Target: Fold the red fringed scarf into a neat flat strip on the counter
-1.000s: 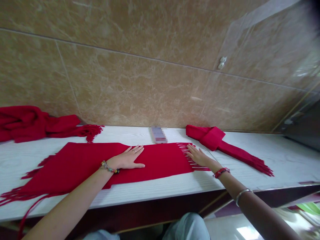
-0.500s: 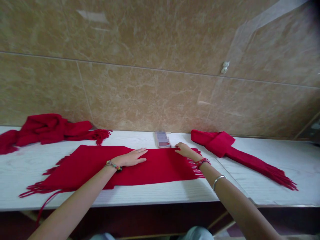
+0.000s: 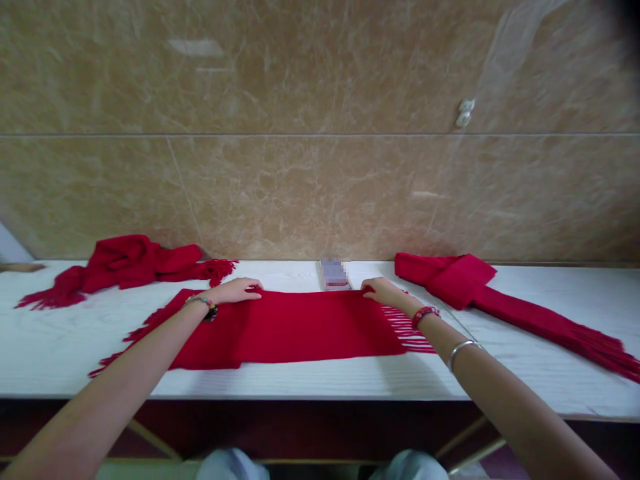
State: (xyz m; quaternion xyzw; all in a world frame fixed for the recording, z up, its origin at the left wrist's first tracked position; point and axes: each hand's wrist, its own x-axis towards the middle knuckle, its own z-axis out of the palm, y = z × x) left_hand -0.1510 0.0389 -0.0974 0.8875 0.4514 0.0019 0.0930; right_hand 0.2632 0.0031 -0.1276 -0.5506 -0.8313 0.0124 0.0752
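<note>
A red fringed scarf [image 3: 310, 327] lies spread lengthwise on the white table, its left part overlapping as a wider layer. Along its far edge, left of the middle, my left hand [image 3: 234, 291] pinches the cloth between thumb and fingers. My right hand [image 3: 383, 293] grips the same far edge near the right-hand fringe, fingers curled over it. Tassels show at both ends of the scarf; my left forearm covers some of those on the left.
A crumpled red scarf [image 3: 135, 263] lies at the back left. To the right rests a folded, crossed-over red scarf [image 3: 463, 280]. A phone-like flat object [image 3: 334, 275], partly blurred out, sits by the tiled wall [image 3: 310, 200]. The white table [image 3: 320, 381] ends close to my knees.
My left hand has gone from lying flat on the scarf to pinching its far edge. My right hand has stayed at that edge. The view has shifted and levelled slightly.
</note>
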